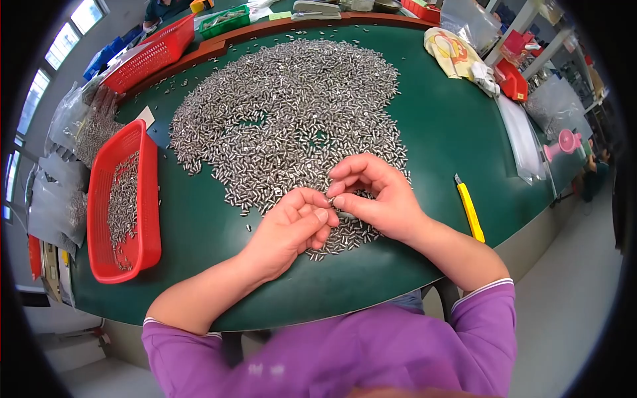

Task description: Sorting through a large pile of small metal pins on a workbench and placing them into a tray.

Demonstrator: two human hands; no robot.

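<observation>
A wide heap of small silver cylindrical metal pieces covers much of the green table. At its near edge my two hands meet, fingertip to fingertip. My left hand is closed in a pinch, with the other fingers curled. Thumb and index finger of my right hand come together at the same spot, its remaining fingers bent above. One small metal piece seems to be pinched where the fingertips meet, mostly hidden by them. A smaller cluster of the same pieces lies just below my hands.
On the left stands a red plastic basket, partly filled with similar pieces. A yellow utility knife lies to the right. Beyond the heap runs a brown raised edge, with a red perforated basket and a green tray behind.
</observation>
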